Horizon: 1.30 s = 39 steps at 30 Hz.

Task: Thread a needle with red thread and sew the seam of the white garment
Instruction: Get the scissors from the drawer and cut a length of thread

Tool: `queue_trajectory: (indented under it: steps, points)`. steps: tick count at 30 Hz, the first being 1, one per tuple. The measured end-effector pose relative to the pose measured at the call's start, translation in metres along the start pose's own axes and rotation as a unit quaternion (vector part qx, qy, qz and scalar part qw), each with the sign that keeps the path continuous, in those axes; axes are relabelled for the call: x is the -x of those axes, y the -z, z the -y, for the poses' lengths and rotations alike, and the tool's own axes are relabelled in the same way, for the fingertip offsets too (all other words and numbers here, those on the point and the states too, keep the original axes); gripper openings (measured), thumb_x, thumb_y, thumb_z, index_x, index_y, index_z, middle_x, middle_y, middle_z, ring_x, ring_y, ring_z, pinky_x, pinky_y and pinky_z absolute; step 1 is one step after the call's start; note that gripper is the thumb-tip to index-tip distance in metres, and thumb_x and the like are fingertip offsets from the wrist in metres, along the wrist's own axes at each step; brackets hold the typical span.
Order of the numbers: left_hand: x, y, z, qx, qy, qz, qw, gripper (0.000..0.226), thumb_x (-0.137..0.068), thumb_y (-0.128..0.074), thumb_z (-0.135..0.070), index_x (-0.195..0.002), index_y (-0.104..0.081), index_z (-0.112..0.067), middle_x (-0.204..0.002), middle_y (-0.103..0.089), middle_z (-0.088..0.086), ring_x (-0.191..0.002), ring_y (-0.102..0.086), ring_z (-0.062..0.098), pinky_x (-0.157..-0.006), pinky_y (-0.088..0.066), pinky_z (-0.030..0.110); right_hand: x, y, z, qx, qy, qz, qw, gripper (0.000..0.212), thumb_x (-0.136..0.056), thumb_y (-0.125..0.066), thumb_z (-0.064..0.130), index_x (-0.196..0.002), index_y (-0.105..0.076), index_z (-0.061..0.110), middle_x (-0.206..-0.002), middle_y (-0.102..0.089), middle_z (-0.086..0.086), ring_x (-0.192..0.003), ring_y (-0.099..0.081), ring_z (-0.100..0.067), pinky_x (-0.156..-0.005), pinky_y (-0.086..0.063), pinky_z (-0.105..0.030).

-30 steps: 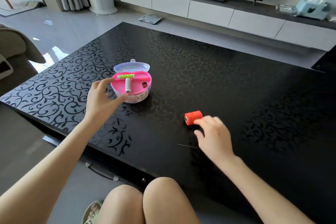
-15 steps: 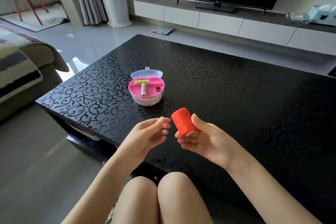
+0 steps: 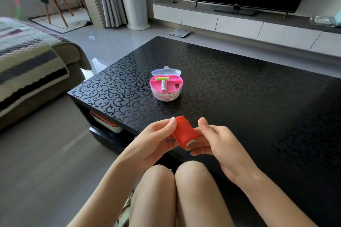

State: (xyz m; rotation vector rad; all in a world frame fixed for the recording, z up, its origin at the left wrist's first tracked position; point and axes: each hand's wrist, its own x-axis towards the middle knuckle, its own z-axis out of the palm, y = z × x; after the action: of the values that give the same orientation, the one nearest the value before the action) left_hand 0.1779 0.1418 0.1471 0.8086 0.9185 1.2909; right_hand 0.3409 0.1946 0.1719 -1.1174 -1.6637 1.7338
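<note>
A red thread spool (image 3: 184,131) is held tilted above the near edge of the black patterned table (image 3: 239,88), over my knees. My right hand (image 3: 215,140) cups it from the right and below. My left hand (image 3: 158,134) touches its left side with thumb and fingertips. A round pink sewing box (image 3: 166,86) with its clear lid open stands on the table farther back; a white spool and a green one lie on its tray. No needle or white garment shows.
A sofa with a striped blanket (image 3: 27,64) stands at the left. A TV cabinet (image 3: 239,24) runs along the far wall. A drawer with a red-rimmed tray (image 3: 107,123) sits under the table's left end.
My right hand lifted the red spool off the table and brought it toward me. My left hand left the sewing box and now touches the spool. The head turned left.
</note>
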Motion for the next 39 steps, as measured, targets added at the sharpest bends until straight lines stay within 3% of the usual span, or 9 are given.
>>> queue_trajectory:
  steps: [4, 7, 10, 15, 19, 24, 27, 34, 39]
  points:
    - [0.006, 0.005, 0.005, 0.034, 0.012, -0.004, 0.999, 0.061, -0.056, -0.088, -0.05, -0.102, -0.074, -0.012, -0.101, -0.071, 0.012, -0.095, -0.068, 0.021, -0.088, -0.055, 0.032, 0.01, 0.006, 0.004, 0.049, 0.03, -0.018, 0.998, 0.059, -0.09, -0.03, 0.056, -0.098, -0.072, 0.014, -0.081, -0.075, -0.003, -0.078, -0.07, -0.014, -0.065, -0.057, -0.027]
    - [0.009, 0.006, 0.005, 0.044, 0.012, -0.006, 0.999, 0.066, -0.057, -0.088, -0.047, -0.107, -0.07, -0.007, -0.099, -0.07, 0.013, -0.091, -0.067, 0.021, -0.085, -0.055, 0.031, 0.018, 0.004, 0.005, 0.096, 0.033, 0.035, 0.994, 0.054, -0.078, -0.045, 0.061, -0.094, -0.073, 0.017, -0.08, -0.073, -0.001, -0.074, -0.068, -0.011, -0.062, -0.055, -0.025]
    - [0.01, 0.008, 0.005, 0.024, 0.016, -0.012, 1.0, 0.063, -0.058, -0.087, -0.048, -0.105, -0.072, -0.008, -0.095, -0.07, 0.012, -0.089, -0.066, 0.022, -0.085, -0.055, 0.032, 0.021, 0.0, 0.004, 0.137, 0.028, 0.041, 0.989, 0.031, -0.079, -0.069, 0.041, -0.1, -0.071, 0.019, -0.073, -0.072, 0.001, -0.063, -0.066, -0.007, -0.058, -0.053, -0.022]
    - [0.016, 0.005, 0.005, 0.028, 0.035, -0.026, 0.999, 0.046, -0.071, -0.078, -0.044, -0.095, -0.072, -0.005, -0.086, -0.07, 0.012, -0.081, -0.069, 0.021, -0.074, -0.056, 0.029, 0.023, -0.001, 0.001, 0.18, 0.045, 0.036, 0.982, 0.001, -0.083, -0.073, 0.019, -0.082, -0.073, 0.019, -0.058, -0.066, 0.0, -0.05, -0.055, -0.005, -0.05, -0.044, -0.016]
    - [0.019, 0.0, 0.003, 0.054, 0.068, -0.05, 0.995, 0.036, -0.079, -0.054, -0.032, -0.094, -0.062, 0.0, -0.08, -0.07, 0.011, -0.076, -0.07, 0.018, -0.066, -0.057, 0.028, 0.025, 0.001, 0.002, 0.201, 0.064, 0.044, 0.977, 0.015, -0.086, -0.069, 0.015, -0.072, -0.071, 0.012, -0.055, -0.063, -0.001, -0.046, -0.051, -0.002, -0.048, -0.039, -0.012]
    - [0.02, -0.002, 0.01, 0.157, 0.112, -0.092, 0.977, 0.049, -0.077, -0.073, -0.033, -0.108, -0.052, -0.001, -0.094, -0.068, 0.019, -0.08, -0.072, 0.027, -0.06, -0.057, 0.029, 0.022, 0.007, 0.015, 0.06, 0.069, 0.06, 0.994, 0.024, -0.082, -0.066, 0.026, -0.076, -0.072, 0.004, -0.056, -0.061, -0.008, -0.048, -0.048, -0.014, -0.043, -0.038, -0.019]
    - [0.019, -0.006, 0.017, 0.167, 0.14, -0.103, 0.97, 0.045, -0.069, -0.077, -0.033, -0.098, -0.054, -0.006, -0.077, -0.066, 0.011, -0.068, -0.069, 0.022, -0.049, -0.051, 0.022, 0.018, 0.007, 0.02, 0.026, 0.09, 0.062, 0.994, 0.032, -0.081, -0.06, 0.031, -0.075, -0.069, 0.001, -0.053, -0.058, -0.01, -0.048, -0.045, -0.019, -0.041, -0.035, -0.019]
    - [0.006, -0.016, 0.026, 0.343, 0.164, -0.021, 0.925, 0.052, -0.062, -0.078, -0.039, -0.101, -0.068, -0.006, -0.079, -0.057, 0.01, -0.063, -0.061, 0.018, -0.042, -0.05, 0.022, 0.009, 0.011, 0.042, 0.018, 0.178, 0.062, 0.982, 0.027, -0.084, -0.063, 0.032, -0.064, -0.07, 0.014, -0.068, -0.064, -0.003, -0.064, -0.054, -0.012, -0.059, -0.045, -0.021]
    - [-0.004, -0.02, 0.036, 0.251, 0.118, 0.077, 0.958, 0.052, -0.058, -0.089, -0.04, -0.1, -0.073, -0.015, -0.082, -0.062, 0.007, -0.062, -0.059, 0.015, -0.042, -0.044, 0.016, -0.01, 0.027, 0.073, -0.119, 0.166, 0.058, 0.977, 0.025, -0.079, -0.057, 0.026, -0.064, -0.067, 0.009, -0.091, -0.073, -0.013, -0.088, -0.069, -0.025, -0.079, -0.057, -0.033]
